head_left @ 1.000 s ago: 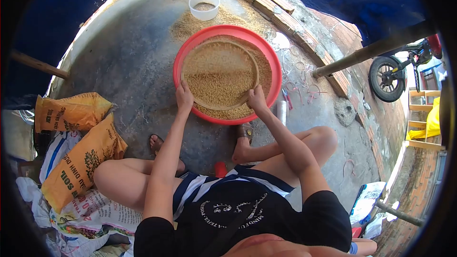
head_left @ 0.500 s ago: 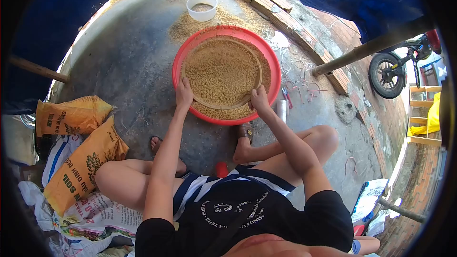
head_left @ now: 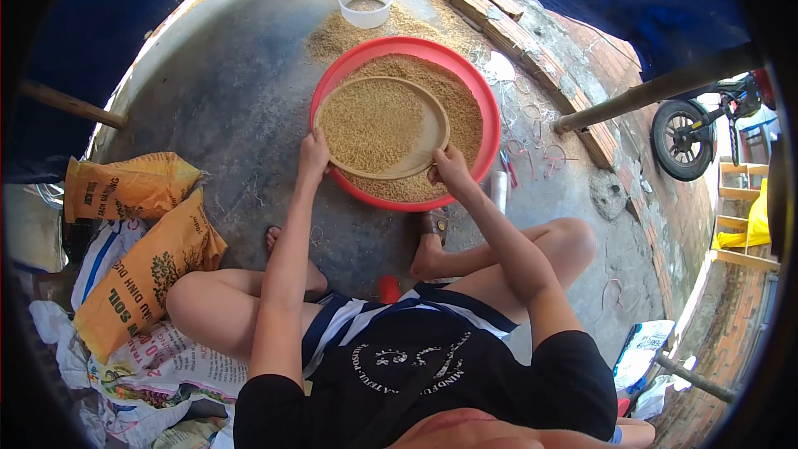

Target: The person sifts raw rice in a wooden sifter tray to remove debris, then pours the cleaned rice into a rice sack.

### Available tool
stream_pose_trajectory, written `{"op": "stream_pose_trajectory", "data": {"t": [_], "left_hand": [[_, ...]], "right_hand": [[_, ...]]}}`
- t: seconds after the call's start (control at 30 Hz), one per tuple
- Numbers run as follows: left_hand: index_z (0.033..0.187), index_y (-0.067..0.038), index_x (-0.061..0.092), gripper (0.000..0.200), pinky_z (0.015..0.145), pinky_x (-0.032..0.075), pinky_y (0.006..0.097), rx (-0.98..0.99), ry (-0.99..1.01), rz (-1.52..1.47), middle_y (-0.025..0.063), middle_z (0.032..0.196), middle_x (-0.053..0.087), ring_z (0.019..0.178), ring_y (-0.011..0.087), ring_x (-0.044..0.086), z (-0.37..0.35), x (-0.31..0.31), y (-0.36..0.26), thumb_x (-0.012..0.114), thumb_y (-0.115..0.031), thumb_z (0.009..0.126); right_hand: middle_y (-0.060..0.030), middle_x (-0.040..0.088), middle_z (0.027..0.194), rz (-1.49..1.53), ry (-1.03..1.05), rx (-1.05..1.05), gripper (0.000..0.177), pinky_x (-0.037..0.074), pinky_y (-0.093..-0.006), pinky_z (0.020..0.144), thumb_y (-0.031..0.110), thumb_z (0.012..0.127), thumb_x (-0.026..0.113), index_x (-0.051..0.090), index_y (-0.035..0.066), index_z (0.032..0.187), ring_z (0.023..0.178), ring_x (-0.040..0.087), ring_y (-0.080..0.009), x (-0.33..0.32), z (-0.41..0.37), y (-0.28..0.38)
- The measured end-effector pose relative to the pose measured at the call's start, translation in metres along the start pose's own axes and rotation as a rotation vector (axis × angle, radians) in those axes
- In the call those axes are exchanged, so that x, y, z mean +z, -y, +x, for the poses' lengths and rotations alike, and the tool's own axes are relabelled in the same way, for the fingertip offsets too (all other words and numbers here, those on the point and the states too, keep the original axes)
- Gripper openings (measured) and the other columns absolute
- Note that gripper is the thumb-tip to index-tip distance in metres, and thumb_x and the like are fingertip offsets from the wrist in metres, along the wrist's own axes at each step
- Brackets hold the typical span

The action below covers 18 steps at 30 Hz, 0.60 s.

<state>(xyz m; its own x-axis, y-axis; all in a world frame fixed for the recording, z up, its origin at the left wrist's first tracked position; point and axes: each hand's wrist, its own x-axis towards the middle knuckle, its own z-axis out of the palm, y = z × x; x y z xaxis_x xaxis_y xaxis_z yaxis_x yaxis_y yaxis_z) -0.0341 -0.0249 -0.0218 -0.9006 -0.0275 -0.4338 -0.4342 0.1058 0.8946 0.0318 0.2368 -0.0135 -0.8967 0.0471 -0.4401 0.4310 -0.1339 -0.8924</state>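
Note:
Between my hands is a round sieve (head_left: 431,135) with a pale rim, held over a wide red basin (head_left: 491,108). Small tan grains (head_left: 370,125) lie in the sieve, heaped toward its left, and a strip of its bottom shows bare on the right. My left hand (head_left: 314,155) is closed on the left side of the rim. On the near right side of the rim, my right hand (head_left: 451,169) grips with fingers curled under. More of the same grain (head_left: 461,100) fills the basin around and below the sieve.
Beyond the basin, a white tub (head_left: 366,15) stands amid spilled grain (head_left: 328,40). Orange sacks (head_left: 141,274) lie at left. A clear roll (head_left: 499,191) and pliers (head_left: 509,168) are right of the basin. A pole (head_left: 657,87) and a brick edging (head_left: 532,50) run along the right.
The sieve has shifted left relative to the basin, with both hands still on it. Its grain has slid leftward, baring the right part of its bottom. The view has shifted slightly.

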Motion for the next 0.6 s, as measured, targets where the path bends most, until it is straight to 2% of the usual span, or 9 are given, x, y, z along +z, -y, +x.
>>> {"op": "stream_pose_trajectory", "data": {"t": [0.07, 0.17, 0.27, 0.4, 0.43, 0.47, 0.5, 0.57, 0.6], "left_hand": [[0.083, 0.007, 0.051, 0.041, 0.054, 0.042, 0.0421, 0.269, -0.242, 0.435, 0.0240, 0.067, 0.055, 0.064, 0.0374, 0.056, -0.001, 0.029, 0.010, 0.030, -0.028, 0.087], [0.082, 0.009, 0.049, 0.041, 0.067, 0.038, 0.0460, 0.458, -0.295, 0.435, 0.0305, 0.074, 0.052, 0.080, 0.0447, 0.049, -0.015, 0.042, 0.030, 0.029, -0.026, 0.087], [0.081, 0.008, 0.051, 0.041, 0.064, 0.039, 0.0453, 0.319, -0.254, 0.373, 0.0288, 0.075, 0.053, 0.078, 0.0429, 0.051, -0.005, 0.028, 0.058, 0.030, -0.027, 0.087], [0.083, 0.008, 0.050, 0.041, 0.062, 0.038, 0.0425, 0.553, -0.377, 0.344, 0.0257, 0.072, 0.053, 0.072, 0.0409, 0.051, -0.013, 0.025, 0.025, 0.029, -0.027, 0.088], [0.083, 0.008, 0.050, 0.041, 0.062, 0.038, 0.0425, 0.562, -0.374, 0.345, 0.0257, 0.072, 0.053, 0.072, 0.0409, 0.051, -0.019, 0.022, 0.007, 0.029, -0.027, 0.088], [0.087, 0.007, 0.051, 0.041, 0.064, 0.039, 0.0379, 0.593, -0.355, 0.210, 0.0223, 0.073, 0.054, 0.073, 0.0333, 0.053, -0.026, 0.020, -0.012, 0.030, -0.029, 0.088], [0.090, 0.006, 0.052, 0.042, 0.065, 0.040, 0.0334, 0.618, -0.335, 0.075, 0.0189, 0.073, 0.055, 0.074, 0.0257, 0.055, -0.031, 0.019, -0.026, 0.031, -0.030, 0.088], [0.093, 0.005, 0.051, 0.042, 0.066, 0.040, 0.0321, 0.626, -0.319, 0.099, 0.0170, 0.073, 0.055, 0.075, 0.0247, 0.055, -0.033, 0.017, -0.038, 0.031, -0.031, 0.088], [0.095, 0.005, 0.051, 0.043, 0.068, 0.040, 0.0308, 0.630, -0.303, 0.127, 0.0152, 0.074, 0.056, 0.076, 0.0237, 0.055, -0.034, 0.016, -0.039, 0.031, -0.032, 0.088]], "right_hand": [[-0.0099, 0.050, 0.057, -0.109, -0.070, 0.087, 0.019, 0.042, -0.0274, 0.033, 0.010, 0.079, 0.039, 0.037, -0.006, 0.089, 0.039, 0.052, -0.0182, -0.036, 0.026, -0.033], [-0.0100, 0.049, 0.054, -0.309, -0.196, 0.126, 0.016, 0.041, -0.0263, 0.033, 0.009, 0.078, 0.039, 0.041, -0.006, 0.084, 0.038, 0.051, -0.0167, -0.029, 0.005, -0.030], [-0.0105, 0.051, 0.052, -0.357, -0.198, 0.038, 0.014, 0.040, -0.0265, 0.032, 0.008, 0.078, 0.037, 0.039, -0.006, 0.081, 0.038, 0.051, -0.0172, -0.016, -0.006, -0.033], [-0.0096, 0.049, 0.053, -0.397, -0.248, 0.000, 0.014, 0.039, -0.0268, 0.032, 0.009, 0.080, 0.037, 0.033, -0.002, 0.088, 0.037, 0.049, -0.0161, 0.001, -0.016, 0.006], [-0.0120, 0.049, 0.055, -0.362, -0.256, -0.179, 0.016, 0.039, -0.0283, 0.032, 0.008, 0.080, 0.037, 0.032, -0.003, 0.089, 0.037, 0.050, -0.0181, 0.004, -0.021, 0.016], [-0.0143, 0.049, 0.057, -0.329, -0.263, -0.358, 0.018, 0.039, -0.0297, 0.032, 0.008, 0.079, 0.038, 0.031, -0.004, 0.090, 0.038, 0.051, -0.0200, 0.005, -0.021, 0.022], [-0.0143, 0.049, 0.057, -0.330, -0.267, -0.362, 0.018, 0.039, -0.0297, 0.032, 0.008, 0.079, 0.038, 0.031, -0.004, 0.090, 0.038, 0.051, -0.0200, 0.005, -0.019, 0.025], [-0.0145, 0.048, 0.058, -0.347, -0.317, -0.590, 0.017, 0.037, -0.0312, 0.032, 0.009, 0.080, 0.039, 0.031, -0.001, 0.091, 0.038, 0.049, -0.0212, 0.004, -0.016, 0.028], [-0.0145, 0.048, 0.058, -0.346, -0.315, -0.581, 0.017, 0.037, -0.0312, 0.032, 0.009, 0.080, 0.039, 0.031, -0.001, 0.091, 0.038, 0.049, -0.0212, 0.001, -0.008, 0.019]]}}
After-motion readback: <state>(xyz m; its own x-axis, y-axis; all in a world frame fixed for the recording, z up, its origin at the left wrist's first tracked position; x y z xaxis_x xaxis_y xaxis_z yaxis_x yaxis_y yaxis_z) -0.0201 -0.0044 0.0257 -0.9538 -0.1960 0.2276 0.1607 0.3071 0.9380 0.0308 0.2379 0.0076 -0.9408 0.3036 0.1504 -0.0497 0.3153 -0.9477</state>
